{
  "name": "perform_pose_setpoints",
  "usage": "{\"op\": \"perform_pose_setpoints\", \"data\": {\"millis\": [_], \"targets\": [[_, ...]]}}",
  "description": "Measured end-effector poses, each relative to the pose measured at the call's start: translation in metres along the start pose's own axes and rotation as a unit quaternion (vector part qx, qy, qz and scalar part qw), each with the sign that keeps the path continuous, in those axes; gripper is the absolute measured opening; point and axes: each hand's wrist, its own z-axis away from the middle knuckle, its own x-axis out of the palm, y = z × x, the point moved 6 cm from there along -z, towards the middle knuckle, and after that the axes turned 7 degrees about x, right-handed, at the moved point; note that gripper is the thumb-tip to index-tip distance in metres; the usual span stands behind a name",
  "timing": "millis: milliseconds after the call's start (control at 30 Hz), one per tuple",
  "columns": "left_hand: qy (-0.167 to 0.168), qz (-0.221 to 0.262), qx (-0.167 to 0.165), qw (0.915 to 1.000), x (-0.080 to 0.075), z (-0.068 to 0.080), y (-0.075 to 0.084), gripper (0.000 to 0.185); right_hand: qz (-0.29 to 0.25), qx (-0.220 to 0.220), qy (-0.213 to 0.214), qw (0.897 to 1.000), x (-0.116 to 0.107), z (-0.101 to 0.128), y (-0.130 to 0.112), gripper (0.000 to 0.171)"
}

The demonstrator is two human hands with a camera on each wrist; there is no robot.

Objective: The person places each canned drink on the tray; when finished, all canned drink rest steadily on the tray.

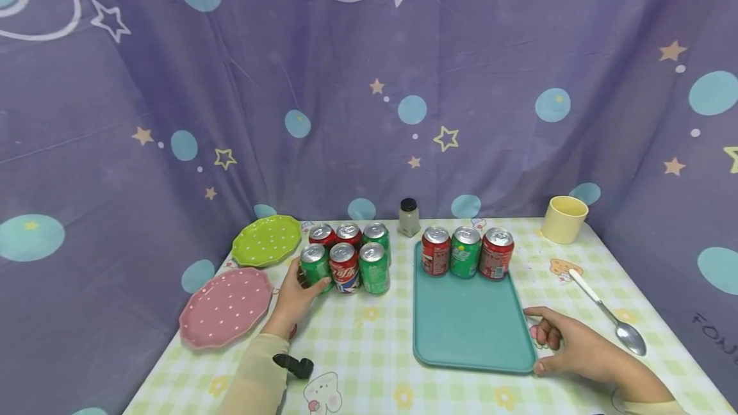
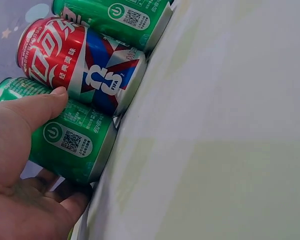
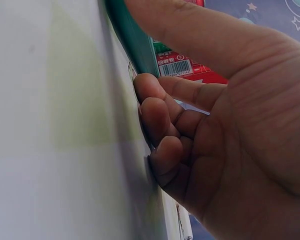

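My left hand (image 1: 296, 296) grips a green soda can (image 1: 314, 266), thumb across its front and fingers round its outer side. In the left wrist view this can (image 2: 72, 132) stands on the cloth against a red-and-blue cola can (image 2: 82, 67). It is the left end of a front row of three, with another green can (image 1: 374, 271) on the right and more cans behind. My right hand (image 1: 576, 344) rests at the right edge of a teal tray (image 1: 469, 325), thumb by its near corner and index finger along its side; the other fingers bend loosely on the cloth.
At the tray's far end stand a red can (image 1: 435, 252), a green Sprite can (image 1: 465, 253) and another red can (image 1: 496, 254). Around them are a black-lidded shaker (image 1: 409, 218), a yellow cup (image 1: 565, 219), a spoon (image 1: 608, 312), a pink plate (image 1: 227, 308) and a green plate (image 1: 266, 241).
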Motion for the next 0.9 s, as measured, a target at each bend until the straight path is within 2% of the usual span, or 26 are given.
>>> {"op": "perform_pose_setpoints", "data": {"millis": [533, 767, 900], "targets": [[0.026, 0.022, -0.004, 0.9994, -0.002, 0.001, -0.002, 0.081, -0.005, 0.005, -0.002, 1.0, 0.0, 0.001, -0.002, 0.1], [0.065, 0.032, -0.012, 0.9973, -0.008, 0.004, 0.002, 0.088, -0.006, 0.006, -0.002, 1.0, 0.0, 0.001, -0.001, 0.1], [0.099, 0.05, 0.013, 0.9938, -0.017, 0.005, 0.015, 0.085, -0.005, 0.007, -0.002, 1.0, 0.0, 0.001, 0.0, 0.1]]}}
